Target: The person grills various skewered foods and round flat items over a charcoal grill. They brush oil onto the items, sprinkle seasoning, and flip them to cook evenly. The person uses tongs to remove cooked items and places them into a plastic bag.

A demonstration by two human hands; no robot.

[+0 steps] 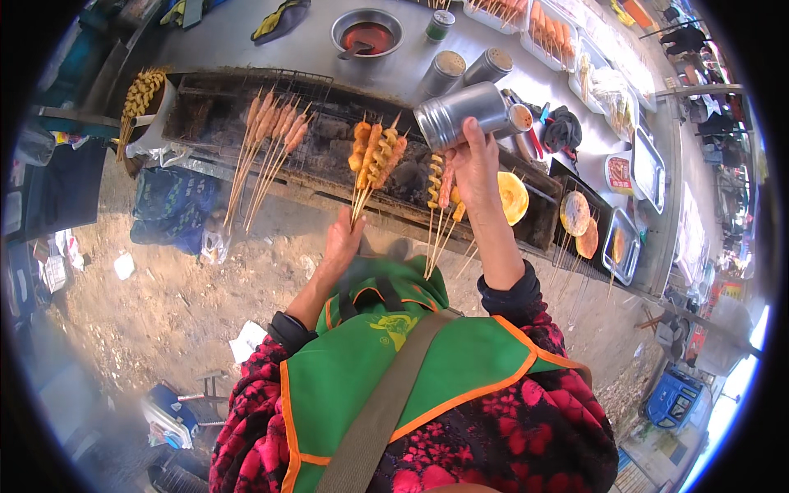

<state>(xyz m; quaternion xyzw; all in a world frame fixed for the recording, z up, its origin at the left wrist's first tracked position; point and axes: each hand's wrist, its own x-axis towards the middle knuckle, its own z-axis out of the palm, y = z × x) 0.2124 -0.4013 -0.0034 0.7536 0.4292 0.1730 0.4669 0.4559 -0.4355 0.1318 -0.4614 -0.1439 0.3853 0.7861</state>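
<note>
In my left hand (344, 240) are the sticks of several skewers (377, 151), fanned out over the charcoal grill (209, 111). They carry sausages, spiral-cut pieces and chunks that look browned. My right hand (476, 160) grips a ribbed metal shaker (459, 114), tilted on its side above the grill, its top towards the right. Just below that shaker, more skewers (439, 185) with a spiral piece and a sausage lie across the grill's front edge. Left of my left hand, a group of meat skewers (277, 123) rests on the wire grate.
Behind the grill stand upright shakers (445, 71), a steel bowl of red sauce (368, 37) and a green-filled jar (439, 26). A round flatbread (511, 197) and skewered patties (575, 214) sit to the right. A white bucket (618, 172) and sausage trays (550, 37) are beyond.
</note>
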